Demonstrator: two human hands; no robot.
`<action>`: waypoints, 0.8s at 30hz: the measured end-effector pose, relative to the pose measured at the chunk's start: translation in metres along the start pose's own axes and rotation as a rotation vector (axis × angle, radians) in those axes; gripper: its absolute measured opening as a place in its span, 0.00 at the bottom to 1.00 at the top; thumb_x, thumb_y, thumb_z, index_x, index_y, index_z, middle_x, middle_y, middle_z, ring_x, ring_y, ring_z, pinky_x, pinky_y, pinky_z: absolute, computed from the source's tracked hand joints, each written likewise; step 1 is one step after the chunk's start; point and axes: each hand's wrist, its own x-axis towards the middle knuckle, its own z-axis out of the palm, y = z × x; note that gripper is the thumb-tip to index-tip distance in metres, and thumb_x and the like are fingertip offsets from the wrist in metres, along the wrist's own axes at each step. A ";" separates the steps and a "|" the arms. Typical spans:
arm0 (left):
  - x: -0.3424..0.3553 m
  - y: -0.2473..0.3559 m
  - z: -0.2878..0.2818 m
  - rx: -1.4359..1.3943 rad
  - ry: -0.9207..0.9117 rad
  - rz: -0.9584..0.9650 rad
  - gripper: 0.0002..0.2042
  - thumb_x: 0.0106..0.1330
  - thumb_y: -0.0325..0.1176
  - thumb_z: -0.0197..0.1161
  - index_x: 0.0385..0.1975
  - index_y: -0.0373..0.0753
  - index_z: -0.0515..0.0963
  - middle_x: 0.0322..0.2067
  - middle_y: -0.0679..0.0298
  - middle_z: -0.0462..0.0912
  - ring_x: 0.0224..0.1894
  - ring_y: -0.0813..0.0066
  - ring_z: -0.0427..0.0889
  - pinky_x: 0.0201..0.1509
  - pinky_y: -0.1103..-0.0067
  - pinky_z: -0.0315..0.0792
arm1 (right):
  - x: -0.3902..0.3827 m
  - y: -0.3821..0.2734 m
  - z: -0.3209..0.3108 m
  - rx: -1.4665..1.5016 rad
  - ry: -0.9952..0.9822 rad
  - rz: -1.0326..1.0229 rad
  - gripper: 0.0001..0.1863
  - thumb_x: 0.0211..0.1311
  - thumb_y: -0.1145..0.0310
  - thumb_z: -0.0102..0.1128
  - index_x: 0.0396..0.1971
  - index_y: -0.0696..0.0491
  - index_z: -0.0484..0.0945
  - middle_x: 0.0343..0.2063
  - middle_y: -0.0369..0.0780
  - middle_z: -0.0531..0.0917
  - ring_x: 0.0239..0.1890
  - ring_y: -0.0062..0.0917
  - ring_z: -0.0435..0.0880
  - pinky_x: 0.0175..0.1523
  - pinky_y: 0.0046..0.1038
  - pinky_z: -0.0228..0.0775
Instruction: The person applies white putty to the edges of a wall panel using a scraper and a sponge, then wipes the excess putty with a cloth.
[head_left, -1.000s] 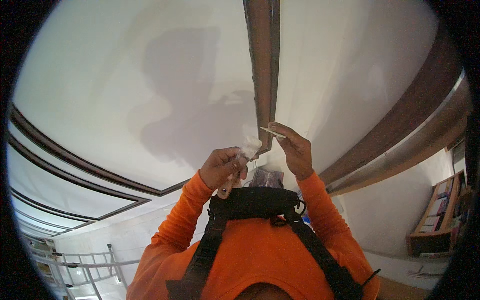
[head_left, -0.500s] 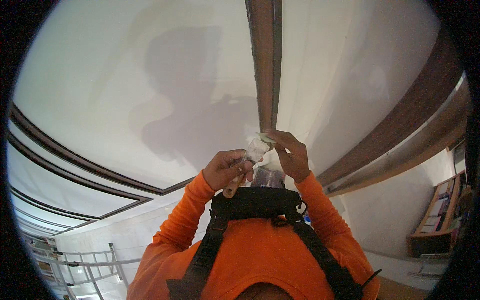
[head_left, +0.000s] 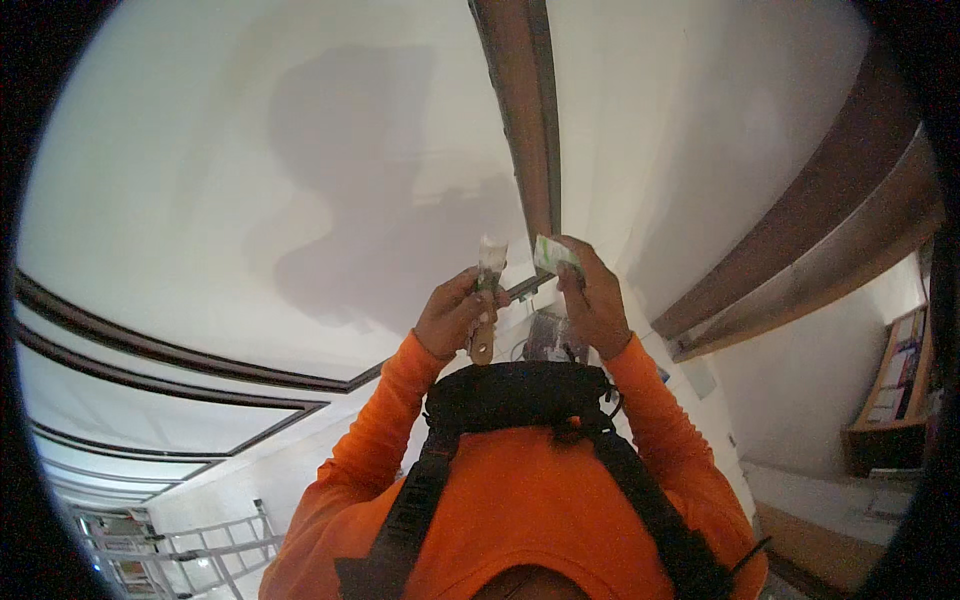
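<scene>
My left hand (head_left: 455,315) is closed around the wooden handle of a putty knife (head_left: 491,262). Its blade points up, smeared with white paste, and the handle's end with a hole sticks out below my fingers. In my right hand (head_left: 596,298), thumb and fingers pinch a small flat white-and-green card (head_left: 555,256). Card and blade are side by side with a gap between them. Both hands are raised in front of my chest, just below the foot of the dark wood trim (head_left: 530,130).
A white panelled ceiling (head_left: 200,180) with dark strips spreads overhead, carrying my shadow. Dark beams (head_left: 800,240) run along the right. An aluminium ladder (head_left: 215,550) stands at lower left, a wooden shelf (head_left: 890,400) at right. A black harness pouch (head_left: 515,395) sits at my chest.
The card and the putty knife, together half a second ago, have come apart. The knife is turned more upright, with less white paste on it. My right hand has turned, showing the card's face.
</scene>
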 end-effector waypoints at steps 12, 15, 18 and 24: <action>0.016 0.001 -0.048 0.167 -0.219 0.019 0.18 0.67 0.32 0.48 0.57 0.36 0.66 0.37 0.64 0.78 0.31 0.81 0.74 0.36 0.82 0.72 | -0.001 -0.021 0.057 -0.191 0.278 -0.074 0.15 0.57 0.78 0.54 0.44 0.52 0.79 0.38 0.45 0.80 0.38 0.35 0.81 0.43 0.32 0.74; 0.024 -0.005 -0.069 0.192 -0.305 0.017 0.18 0.67 0.33 0.49 0.56 0.36 0.67 0.37 0.64 0.77 0.31 0.81 0.74 0.35 0.82 0.73 | -0.004 -0.024 0.079 -0.221 0.297 -0.035 0.17 0.55 0.79 0.55 0.45 0.52 0.79 0.40 0.44 0.79 0.42 0.37 0.79 0.47 0.33 0.73; 0.033 -0.007 -0.088 0.211 -0.409 0.025 0.19 0.67 0.36 0.51 0.55 0.36 0.67 0.37 0.64 0.78 0.31 0.81 0.74 0.35 0.82 0.73 | -0.005 -0.023 0.101 -0.368 0.353 -0.082 0.18 0.55 0.80 0.55 0.46 0.52 0.79 0.43 0.44 0.78 0.38 0.27 0.81 0.39 0.25 0.75; 0.044 -0.016 -0.106 0.220 -0.513 0.037 0.20 0.66 0.37 0.51 0.56 0.37 0.66 0.38 0.65 0.78 0.31 0.81 0.73 0.36 0.81 0.73 | -0.006 -0.014 0.130 -0.560 0.386 -0.082 0.21 0.49 0.79 0.58 0.46 0.50 0.78 0.40 0.42 0.78 0.41 0.36 0.79 0.45 0.33 0.74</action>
